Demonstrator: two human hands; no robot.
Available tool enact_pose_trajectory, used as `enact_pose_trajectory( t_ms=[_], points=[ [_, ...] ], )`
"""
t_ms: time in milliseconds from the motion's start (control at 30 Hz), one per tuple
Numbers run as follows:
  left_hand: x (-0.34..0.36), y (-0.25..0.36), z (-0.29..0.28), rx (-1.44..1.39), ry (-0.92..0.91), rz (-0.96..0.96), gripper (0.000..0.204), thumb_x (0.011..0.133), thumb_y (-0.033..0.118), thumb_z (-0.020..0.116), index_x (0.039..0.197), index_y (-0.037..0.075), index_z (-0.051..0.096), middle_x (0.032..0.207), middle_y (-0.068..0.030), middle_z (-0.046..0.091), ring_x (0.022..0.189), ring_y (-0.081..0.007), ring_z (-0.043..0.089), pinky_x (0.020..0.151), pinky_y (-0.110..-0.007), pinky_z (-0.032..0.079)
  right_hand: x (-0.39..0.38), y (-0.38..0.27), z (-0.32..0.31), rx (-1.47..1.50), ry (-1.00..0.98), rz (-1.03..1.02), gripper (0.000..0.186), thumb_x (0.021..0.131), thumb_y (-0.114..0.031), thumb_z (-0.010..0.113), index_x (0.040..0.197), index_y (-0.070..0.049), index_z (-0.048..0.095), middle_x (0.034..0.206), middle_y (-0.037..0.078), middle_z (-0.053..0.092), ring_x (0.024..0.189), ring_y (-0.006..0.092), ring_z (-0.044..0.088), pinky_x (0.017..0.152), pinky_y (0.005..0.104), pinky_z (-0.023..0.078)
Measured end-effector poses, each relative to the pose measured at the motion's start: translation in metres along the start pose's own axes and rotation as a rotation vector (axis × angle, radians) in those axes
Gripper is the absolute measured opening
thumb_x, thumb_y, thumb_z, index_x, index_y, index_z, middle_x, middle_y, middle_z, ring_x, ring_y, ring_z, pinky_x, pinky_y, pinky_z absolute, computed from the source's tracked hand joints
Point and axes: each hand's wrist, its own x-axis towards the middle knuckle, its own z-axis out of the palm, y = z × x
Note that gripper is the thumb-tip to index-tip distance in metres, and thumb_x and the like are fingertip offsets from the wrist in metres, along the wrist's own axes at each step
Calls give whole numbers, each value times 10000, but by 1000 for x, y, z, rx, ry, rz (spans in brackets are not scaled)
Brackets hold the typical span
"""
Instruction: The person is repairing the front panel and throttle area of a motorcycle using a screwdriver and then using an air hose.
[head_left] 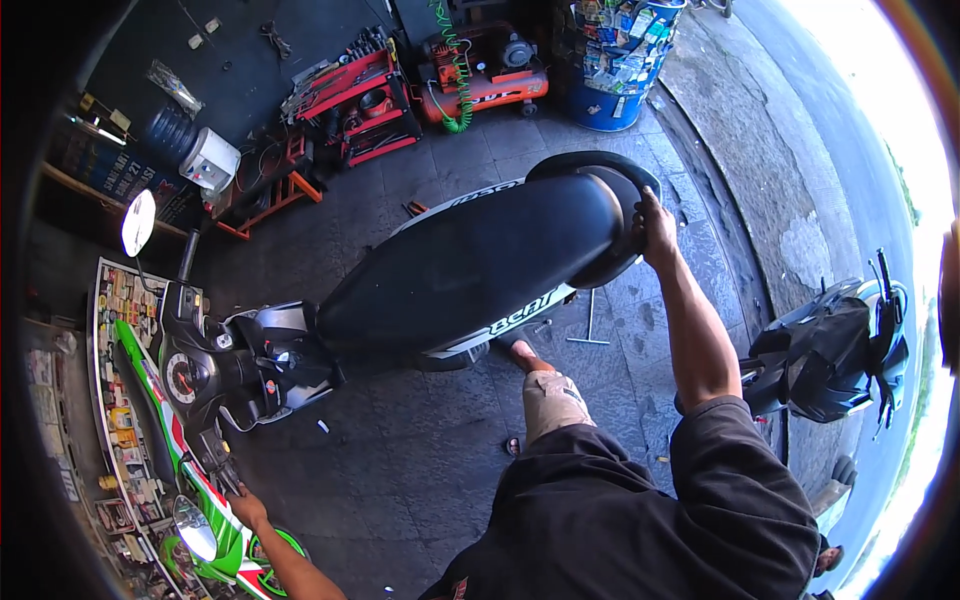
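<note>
A scooter (470, 270) with a long black seat and white side panels stands across the floor before me, its front end to the left. My right hand (655, 228) is closed around the black grab rail (590, 160) behind the seat. At the lower left, my left hand (245, 507) is closed on the handlebar grip (228, 475), beside the brake lever. Between the bars sit a round speedometer (183, 378) and two mirrors, one mirror (195, 528) close to my left hand. Part of the left fingers is hidden by the grip.
A red tool cart (365, 105), an orange air compressor (485, 90) and a blue drum (610, 95) line the far side. A green motorcycle (215, 525) stands by a display case at left. Another dark scooter (820, 350) is at right, near the road. A T-handle wrench (589, 325) lies on the floor.
</note>
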Motion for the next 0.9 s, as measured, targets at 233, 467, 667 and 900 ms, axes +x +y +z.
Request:
enact_pose_trajectory(
  t_ms=[233, 467, 667, 900],
  points=[
    [-4, -10, 6, -14, 68, 58, 459, 963, 287, 542, 1208, -94, 466, 1202, -338, 553, 1116, -473, 540, 939, -482, 439, -4, 1, 1, -13, 2, 9, 364, 924, -414, 618, 746, -109, 530, 575, -16, 465, 420, 83, 407, 372, 234, 303],
    [-7, -26, 5, -108, 56, 96, 443, 959, 266, 543, 1241, -72, 488, 1187, -302, 586, 1097, -442, 572, 925, -470, 449, -5, 9, 5, -30, 36, -18, 390, 904, -412, 654, 862, -41, 541, 615, 13, 495, 435, 99, 442, 380, 241, 338],
    [-28, 44, -11, -454, -155, -96, 582, 943, 403, 566, 1243, -93, 504, 1136, -296, 614, 1030, -429, 596, 900, -453, 453, 3, 14, -9, -53, 108, -142, 390, 905, -411, 659, 882, -34, 560, 630, 18, 504, 462, 105, 466, 405, 244, 367],
    [8, -5, 20, -216, 222, 314, 692, 954, 526, 481, 1161, -130, 558, 1138, -319, 600, 979, -430, 606, 847, -434, 476, 19, 26, 13, -29, 77, -143, 359, 925, -389, 637, 867, -45, 554, 630, 6, 496, 477, 111, 466, 426, 253, 393]
  ],
)
